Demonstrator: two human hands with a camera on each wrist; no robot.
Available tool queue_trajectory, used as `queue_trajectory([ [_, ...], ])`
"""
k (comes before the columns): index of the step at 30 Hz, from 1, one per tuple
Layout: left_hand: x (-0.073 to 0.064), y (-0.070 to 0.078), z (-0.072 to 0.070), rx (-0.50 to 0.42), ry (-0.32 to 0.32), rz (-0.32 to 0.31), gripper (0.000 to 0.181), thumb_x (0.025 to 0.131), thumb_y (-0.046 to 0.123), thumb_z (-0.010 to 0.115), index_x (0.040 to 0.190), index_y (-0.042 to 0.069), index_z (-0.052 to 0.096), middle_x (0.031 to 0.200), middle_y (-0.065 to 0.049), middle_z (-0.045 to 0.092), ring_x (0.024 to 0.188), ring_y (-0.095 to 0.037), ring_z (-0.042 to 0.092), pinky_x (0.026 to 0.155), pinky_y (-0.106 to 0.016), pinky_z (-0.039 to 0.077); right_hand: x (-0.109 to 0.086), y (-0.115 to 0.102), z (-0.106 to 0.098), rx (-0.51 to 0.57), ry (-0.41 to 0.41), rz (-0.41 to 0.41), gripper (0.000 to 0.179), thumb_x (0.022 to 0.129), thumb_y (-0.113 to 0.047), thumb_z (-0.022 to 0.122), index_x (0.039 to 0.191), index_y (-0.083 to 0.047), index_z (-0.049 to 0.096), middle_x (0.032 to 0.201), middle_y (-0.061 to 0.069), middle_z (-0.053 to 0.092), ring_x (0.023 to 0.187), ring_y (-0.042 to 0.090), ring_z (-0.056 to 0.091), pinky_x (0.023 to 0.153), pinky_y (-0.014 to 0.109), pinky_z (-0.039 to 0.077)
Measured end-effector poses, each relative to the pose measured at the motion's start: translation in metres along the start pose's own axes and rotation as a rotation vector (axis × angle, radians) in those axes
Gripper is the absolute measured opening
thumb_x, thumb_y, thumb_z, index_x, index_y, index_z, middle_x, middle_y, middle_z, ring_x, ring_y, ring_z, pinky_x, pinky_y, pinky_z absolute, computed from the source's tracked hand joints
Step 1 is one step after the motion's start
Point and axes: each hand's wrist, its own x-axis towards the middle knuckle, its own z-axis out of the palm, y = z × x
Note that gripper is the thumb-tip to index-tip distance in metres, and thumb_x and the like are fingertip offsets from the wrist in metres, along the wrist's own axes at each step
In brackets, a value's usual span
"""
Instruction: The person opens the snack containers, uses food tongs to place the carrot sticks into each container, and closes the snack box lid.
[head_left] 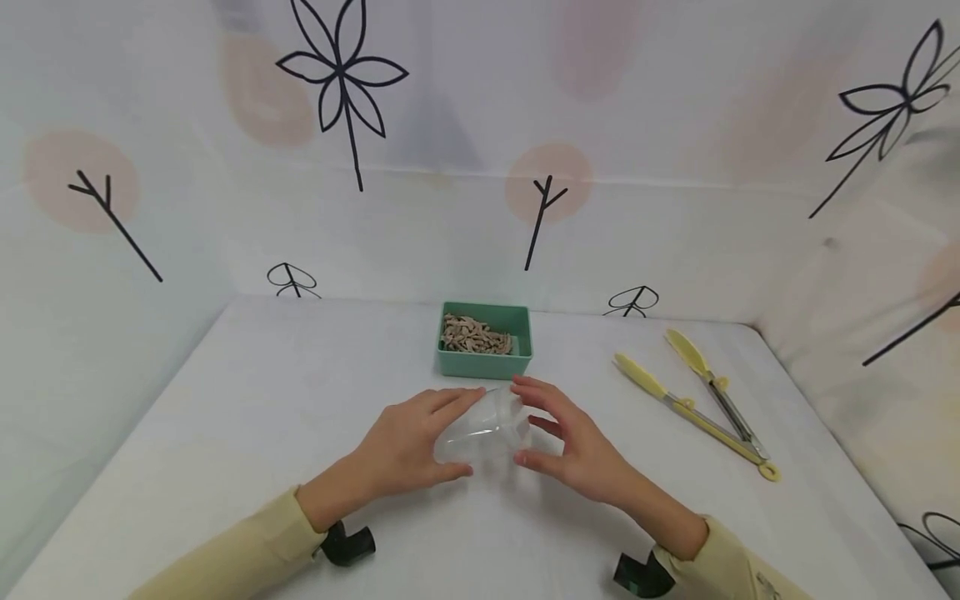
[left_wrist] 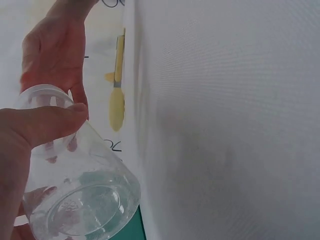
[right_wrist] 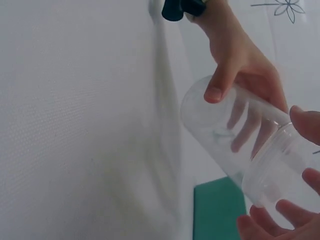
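Note:
A clear plastic jar (head_left: 487, 427) lies tilted on its side between my two hands, above the white table. With thumb and fingers spread around its body, my left hand (head_left: 405, 442) grips it from the left. My right hand (head_left: 588, 458) curls its fingers and thumb around the mouth end, where a clear raised ring shows. The jar's round base (left_wrist: 87, 210) faces the camera in the left wrist view, and its walls are see-through with nothing visible inside. The left fingers show through the jar in the right wrist view.
A green rectangular box (head_left: 480, 365) with many small brown pieces (head_left: 474, 335) stands behind the jar. Yellow-tipped metal tongs (head_left: 705, 419) lie spread on the right of the table. A patterned white cloth (head_left: 450, 233) hangs around the back and sides.

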Motion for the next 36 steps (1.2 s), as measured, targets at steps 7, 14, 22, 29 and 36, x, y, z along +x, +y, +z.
queue_trajectory([
  [7,0.003,0.004,0.000,0.172,0.060,0.129,0.090,0.075,0.044,0.086,0.151,0.018,0.044,0.140,-0.003,0.055,0.116,-0.022,0.059,0.085,-0.036,0.055,0.002,-0.012,0.003,-0.056,0.053,0.240,0.066,0.093,-0.030,0.072,0.150,-0.020,0.039,0.146,0.013,0.047,0.115,0.029,0.061,0.081,0.036,0.057],
  [14,0.002,0.006,0.000,0.187,0.057,0.138,0.093,0.075,0.045,0.086,0.152,0.018,0.041,0.141,-0.004,0.055,0.117,-0.021,0.058,0.088,-0.035,0.054,0.005,-0.020,0.006,-0.120,0.080,0.338,0.063,0.093,-0.040,0.071,0.147,-0.022,0.046,0.137,0.010,0.056,0.102,0.018,0.067,0.068,0.027,0.055],
  [22,0.000,0.005,0.000,0.047,0.022,0.063,0.093,0.072,0.046,0.088,0.151,0.023,0.044,0.140,0.003,0.055,0.119,-0.018,0.057,0.083,-0.035,0.055,0.002,-0.020,0.006,-0.100,0.080,0.305,0.064,0.090,-0.035,0.075,0.147,-0.024,0.048,0.136,0.007,0.057,0.109,0.024,0.064,0.079,0.033,0.057],
  [29,-0.002,0.004,0.001,-0.067,-0.030,-0.010,0.093,0.072,0.047,0.088,0.151,0.025,0.044,0.137,0.003,0.056,0.119,-0.016,0.056,0.084,-0.036,0.055,0.000,-0.020,0.002,-0.048,0.028,0.246,0.067,0.091,-0.029,0.076,0.150,-0.025,0.044,0.139,0.004,0.052,0.116,0.026,0.060,0.087,0.036,0.055],
  [36,-0.002,0.006,-0.004,-0.245,-0.158,-0.146,0.090,0.076,0.045,0.086,0.152,0.029,0.041,0.140,0.004,0.054,0.120,-0.016,0.057,0.093,-0.045,0.051,-0.003,-0.018,-0.003,-0.024,-0.008,0.102,0.068,0.088,-0.014,0.077,0.148,-0.022,0.045,0.143,0.004,0.049,0.122,0.029,0.055,0.095,0.043,0.050],
])
